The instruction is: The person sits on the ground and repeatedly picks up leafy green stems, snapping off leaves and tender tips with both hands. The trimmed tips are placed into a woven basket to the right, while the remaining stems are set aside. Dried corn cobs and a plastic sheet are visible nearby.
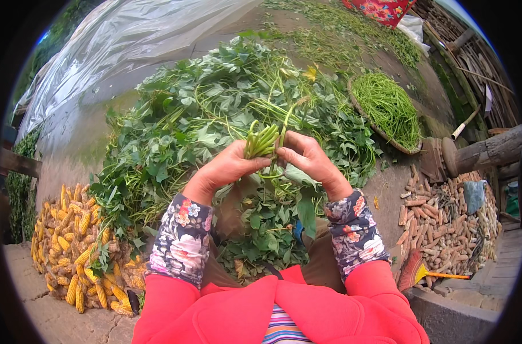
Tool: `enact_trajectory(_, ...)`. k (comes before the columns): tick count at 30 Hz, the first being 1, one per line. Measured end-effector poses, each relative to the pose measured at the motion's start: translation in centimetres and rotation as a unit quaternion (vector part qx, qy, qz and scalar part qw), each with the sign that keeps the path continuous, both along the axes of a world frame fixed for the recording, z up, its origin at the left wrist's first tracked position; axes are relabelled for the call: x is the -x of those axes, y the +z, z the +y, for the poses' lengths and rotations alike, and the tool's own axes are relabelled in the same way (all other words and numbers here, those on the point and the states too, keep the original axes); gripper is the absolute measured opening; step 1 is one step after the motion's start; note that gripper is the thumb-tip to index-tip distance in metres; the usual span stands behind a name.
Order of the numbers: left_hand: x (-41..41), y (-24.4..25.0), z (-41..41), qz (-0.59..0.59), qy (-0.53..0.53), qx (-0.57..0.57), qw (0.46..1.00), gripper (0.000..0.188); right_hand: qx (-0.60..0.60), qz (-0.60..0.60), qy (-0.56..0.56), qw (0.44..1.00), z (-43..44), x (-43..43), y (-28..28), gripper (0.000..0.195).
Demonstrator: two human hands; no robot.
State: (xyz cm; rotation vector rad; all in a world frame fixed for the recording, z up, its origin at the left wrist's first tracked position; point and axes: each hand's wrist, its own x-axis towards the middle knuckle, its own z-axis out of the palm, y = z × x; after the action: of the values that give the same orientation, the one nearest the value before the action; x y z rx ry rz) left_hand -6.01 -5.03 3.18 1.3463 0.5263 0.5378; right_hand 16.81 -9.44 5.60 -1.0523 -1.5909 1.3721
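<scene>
My left hand (pixel 231 162) is closed around a bundle of green leaf stalks (pixel 261 142), their bare ends pointing away from me. Right beside it, my right hand (pixel 306 157) pinches a green vine stem (pixel 286 122) between thumb and fingers. A broad leaf (pixel 302 175) hangs below that hand. In front of me spreads a large heap of leafy green vines (pixel 209 99), apparently sweet potato. More loose leaves (pixel 265 232) lie on the ground between my legs.
A round woven basket (pixel 364 107) holds stripped green stalks (pixel 387 107). Yellow corn cobs (pixel 78 253) lie at left, bare cobs (pixel 441 228) at right, beside a broom (pixel 415 271). A wooden post (pixel 488 150) juts in at right. Plastic sheeting (pixel 127 38) covers ground at far left.
</scene>
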Motion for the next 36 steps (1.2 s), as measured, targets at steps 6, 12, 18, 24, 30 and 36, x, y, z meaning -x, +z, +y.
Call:
enact_trajectory(6,-0.9,0.3,-0.3,0.053,0.065,-0.289,0.954,0.027,-0.019,-0.04,-0.001,0.999,0.1,0.0,0.2,0.024)
enact_trajectory(12,1.1,1.1,1.6,0.097,0.256,-0.333,0.903,0.018,0.094,0.074,0.083,0.989,-0.6,-0.1,0.8,0.027)
enact_trajectory(18,3.0,-0.4,2.1,-0.003,0.249,-0.149,0.957,0.014,0.091,0.222,-0.042,0.97,0.4,-3.2,-0.6,0.026)
enact_trajectory(24,5.1,-0.8,2.9,0.04,0.274,-0.151,0.949,0.024,0.038,0.312,-0.058,0.948,0.8,-4.4,-1.0,0.023)
enact_trajectory(30,3.7,-0.8,2.5,0.106,0.292,-0.214,0.926,0.025,0.043,0.385,-0.057,0.92,1.1,-4.5,-1.7,0.022)
enact_trajectory(36,-0.4,-0.9,0.4,0.06,0.203,-0.042,0.976,0.014,0.065,0.284,-0.064,0.954,0.9,-3.7,-1.3,0.023)
